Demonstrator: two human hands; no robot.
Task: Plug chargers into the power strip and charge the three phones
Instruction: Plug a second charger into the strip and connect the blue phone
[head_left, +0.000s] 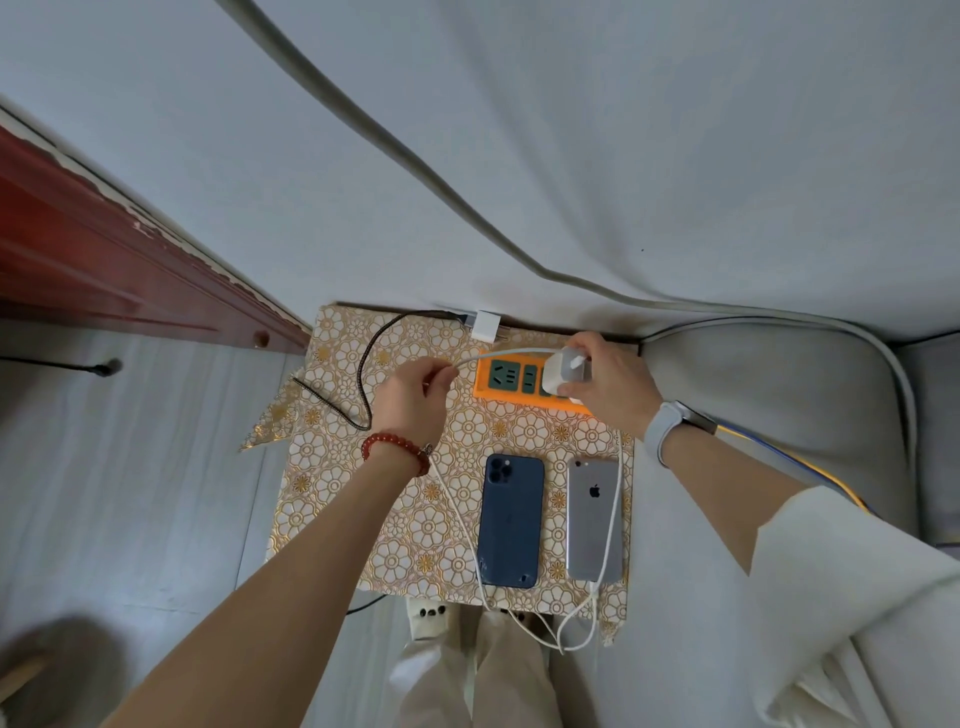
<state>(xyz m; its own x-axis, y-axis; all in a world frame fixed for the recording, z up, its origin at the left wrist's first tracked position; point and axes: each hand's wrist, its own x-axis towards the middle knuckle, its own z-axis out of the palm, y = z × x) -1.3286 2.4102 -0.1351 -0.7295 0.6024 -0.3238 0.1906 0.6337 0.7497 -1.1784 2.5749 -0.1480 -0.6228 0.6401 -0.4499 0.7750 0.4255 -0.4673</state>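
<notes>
Two phones lie face down, side by side, near the front edge of our small table with its gold flower-patterned cover: the blue phone on the left and the silver phone just beside it toward the front right corner. We see only these two. A white cable runs along the silver phone's right edge, loops off the front edge of the table and meets that phone at its near end; a second white cable trails from our left hand past the blue phone's left side to the front edge.

Our right hand has thumb and fingers curled round a white charger, holding it on the orange power strip that lies near the back right corner of the table. Whether its pins are fully seated we cannot tell. Two green sockets of the strip show uncovered to the left of the charger.

Our left hand is over the middle of the table, fingers curled and pinching the thin white cable close to where it reaches the charger.

At the back edge a small white adapter sits, and a dark braided cable curves from there across the back left part of the table.
</notes>
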